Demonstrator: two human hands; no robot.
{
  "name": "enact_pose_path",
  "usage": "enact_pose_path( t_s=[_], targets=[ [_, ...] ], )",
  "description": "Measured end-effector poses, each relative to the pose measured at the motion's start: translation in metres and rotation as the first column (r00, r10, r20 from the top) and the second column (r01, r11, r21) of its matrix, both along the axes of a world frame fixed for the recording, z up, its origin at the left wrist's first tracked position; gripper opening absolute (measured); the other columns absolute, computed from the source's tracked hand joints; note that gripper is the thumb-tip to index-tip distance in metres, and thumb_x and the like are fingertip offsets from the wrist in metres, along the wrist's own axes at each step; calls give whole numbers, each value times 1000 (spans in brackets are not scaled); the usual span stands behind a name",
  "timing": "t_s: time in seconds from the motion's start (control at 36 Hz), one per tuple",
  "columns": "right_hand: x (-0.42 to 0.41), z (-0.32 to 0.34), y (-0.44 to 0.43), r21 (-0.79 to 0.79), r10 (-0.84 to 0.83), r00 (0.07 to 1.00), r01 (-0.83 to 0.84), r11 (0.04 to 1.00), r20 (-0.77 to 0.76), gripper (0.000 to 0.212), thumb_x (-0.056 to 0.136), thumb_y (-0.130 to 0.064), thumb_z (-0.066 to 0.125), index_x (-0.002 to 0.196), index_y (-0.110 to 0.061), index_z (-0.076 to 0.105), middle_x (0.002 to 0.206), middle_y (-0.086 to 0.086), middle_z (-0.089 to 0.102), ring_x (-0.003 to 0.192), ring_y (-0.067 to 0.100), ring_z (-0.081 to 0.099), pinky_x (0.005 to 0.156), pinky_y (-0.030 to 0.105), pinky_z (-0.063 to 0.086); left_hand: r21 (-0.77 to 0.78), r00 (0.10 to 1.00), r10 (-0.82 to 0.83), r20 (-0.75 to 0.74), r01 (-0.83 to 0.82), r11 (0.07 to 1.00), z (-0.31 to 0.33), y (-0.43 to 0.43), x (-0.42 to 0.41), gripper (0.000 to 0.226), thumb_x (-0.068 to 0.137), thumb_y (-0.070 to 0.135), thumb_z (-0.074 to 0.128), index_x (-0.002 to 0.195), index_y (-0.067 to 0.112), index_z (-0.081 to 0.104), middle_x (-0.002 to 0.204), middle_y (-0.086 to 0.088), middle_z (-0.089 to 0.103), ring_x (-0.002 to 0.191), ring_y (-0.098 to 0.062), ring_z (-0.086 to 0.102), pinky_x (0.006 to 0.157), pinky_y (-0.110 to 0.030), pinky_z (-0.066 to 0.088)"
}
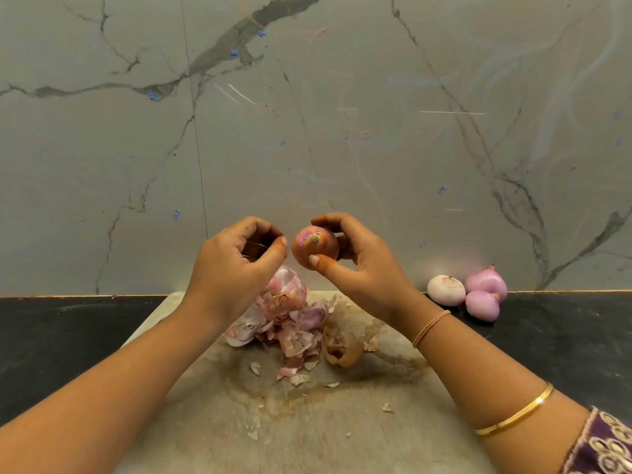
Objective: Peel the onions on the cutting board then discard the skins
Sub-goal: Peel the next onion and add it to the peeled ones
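Right hand (pixel 355 265) has a firm grip on one onion (pixel 315 246). The thumb sits on the front and the fingers curl round the back. It holds the onion up in the air, over the far end of the cutting board (pixel 307 432). The onion has its brown skin on.

Just beside it, not touching, is the left hand (pixel 236 265). Its fingers curl in toward the thumb. Something thin may be in that grip, but I cannot tell.

A pile of skins (pixel 294 323) lies on the far part of the board, with small bits nearer. The board sits on a dark worktop (pixel 68 336). Three peeled onions (pixel 482 304) sit on the worktop to the right of the board, touching each other, near the wall (pixel 342 131).
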State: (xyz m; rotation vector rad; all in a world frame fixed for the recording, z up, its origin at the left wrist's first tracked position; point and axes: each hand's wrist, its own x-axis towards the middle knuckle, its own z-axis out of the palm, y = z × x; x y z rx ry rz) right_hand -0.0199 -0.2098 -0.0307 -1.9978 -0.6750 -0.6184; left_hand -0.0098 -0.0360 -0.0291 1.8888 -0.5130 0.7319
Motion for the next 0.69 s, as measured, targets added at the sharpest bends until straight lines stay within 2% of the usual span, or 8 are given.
enact_pose_path(
  t_s=[0.08, 0.22, 0.33, 0.42, 0.56, 0.69],
  targets=[
    [3, -2, 0, -97, -70, 988, 84, 992, 138, 38, 87, -17, 71, 120, -20, 52, 113, -3, 54, 98, 10, 55, 83, 14, 48, -9, 1000, -18, 12, 18, 1000, 0, -3, -4, 8, 82, 18, 70, 86, 25, 70, 77, 17, 68, 71, 5, 64, 62, -7, 48],
    [6, -2, 0, -200, -116, 955, 174, 964, 273, 43, 85, -19, 71, 124, -13, 53, 113, -4, 49, 97, 4, 47, 82, 8, 42, 24, 1000, 5, 7, -5, 1000, 0, -3, -4, 10, 81, 17, 72, 87, 24, 74, 75, 18, 68, 71, 7, 64, 63, -5, 46],
    [5, -2, 2, -254, -122, 936, 213, 943, 331, 46, 83, -18, 72, 124, -10, 53, 116, 5, 50, 99, 14, 50, 80, 15, 46, 15, 1000, 9, -2, -9, 1000, 0, -4, -4, 15, 81, 15, 72, 81, 30, 71, 73, 20, 67, 70, 9, 63, 63, -4, 46],
    [4, -2, 3, -311, -131, 917, 259, 915, 378, 47, 81, -18, 72, 123, -8, 54, 116, 10, 51, 98, 22, 52, 77, 18, 44, 2, 1000, 21, -22, -21, 1000, 1, -4, -3, 12, 81, 15, 72, 80, 26, 74, 70, 20, 67, 68, 8, 63, 61, -4, 46],
    [4, -2, 5, -369, -141, 882, 327, 870, 450, 48, 77, -18, 73, 120, -5, 56, 114, 15, 53, 93, 28, 56, 73, 22, 44, 8, 999, 42, -33, -42, 999, 1, -2, -3, 23, 79, 16, 73, 69, 36, 68, 65, 24, 67, 65, 4, 63, 59, -9, 48],
    [3, -3, 7, -364, -131, 875, 325, 873, 467, 47, 77, -18, 72, 120, -5, 56, 115, 16, 54, 96, 29, 56, 76, 21, 44, 42, 995, 100, -30, -99, 994, 2, -2, -1, 15, 78, 19, 73, 68, 30, 69, 63, 12, 68, 64, -3, 63, 61, -22, 52]
  ],
)
